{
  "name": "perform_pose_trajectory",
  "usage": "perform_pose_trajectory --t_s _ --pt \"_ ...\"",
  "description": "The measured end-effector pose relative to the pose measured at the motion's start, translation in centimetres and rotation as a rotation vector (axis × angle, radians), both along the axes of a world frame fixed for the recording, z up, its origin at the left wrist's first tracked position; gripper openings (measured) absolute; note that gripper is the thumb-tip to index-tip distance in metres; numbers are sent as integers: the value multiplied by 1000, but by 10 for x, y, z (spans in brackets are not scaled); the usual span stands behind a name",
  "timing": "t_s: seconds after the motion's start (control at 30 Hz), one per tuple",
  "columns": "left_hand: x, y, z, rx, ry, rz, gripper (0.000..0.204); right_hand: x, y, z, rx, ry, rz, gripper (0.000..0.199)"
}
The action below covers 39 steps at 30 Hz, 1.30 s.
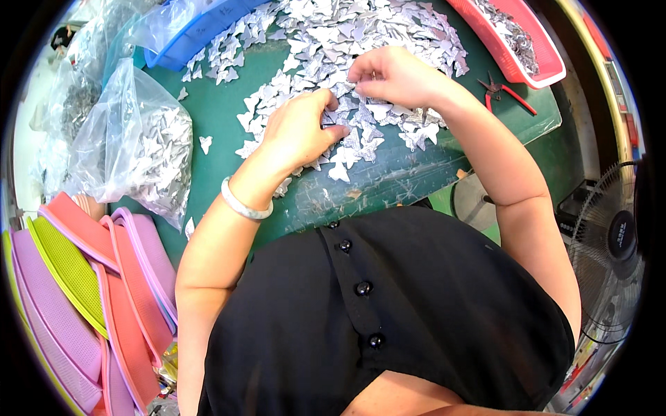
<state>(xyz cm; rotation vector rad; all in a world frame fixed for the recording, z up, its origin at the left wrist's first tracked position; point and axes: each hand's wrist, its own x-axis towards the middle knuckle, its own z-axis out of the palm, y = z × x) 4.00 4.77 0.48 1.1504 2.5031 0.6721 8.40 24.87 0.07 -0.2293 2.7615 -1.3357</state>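
Observation:
Silver, butterfly-shaped metal pieces (374,35) lie in a broad, loose heap on the green table (277,208). My left hand (298,128), with a pale bangle (244,202) on its wrist, rests at the heap's near part. Its thumb and fingers are bent but apart, touching pieces, with none plainly held. Just to the right and farther in, my right hand (399,80) hovers low over the heap. The right fingers curl toward the thumb, leaving a gap in which no held piece shows. Some fingertips are hidden.
Left stands a clear plastic bag (135,142) of silver pieces, above stacked coloured baskets (62,298). A blue bin (198,35) is at the far left. Right are a pink basket (510,45) with metal parts, red-handled pliers (496,90) and a fan (610,236).

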Motion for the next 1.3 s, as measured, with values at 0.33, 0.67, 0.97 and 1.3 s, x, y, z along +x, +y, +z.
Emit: perform_pose_trajectory --t_s 0.33,0.67,0.97,1.3 --pt "-2 -7 0 -26 -207 28 14 5 -29 5 551 142 138 13" --pt "4 -4 9 -115 -160 53 21 -1 -30 3 501 60 163 19" --pt "2 -8 -3 35 -298 118 16 -11 -24 0 311 20 229 16" --pt "-11 -28 4 837 -1454 358 10 2 2 14 -960 -354 -80 12"
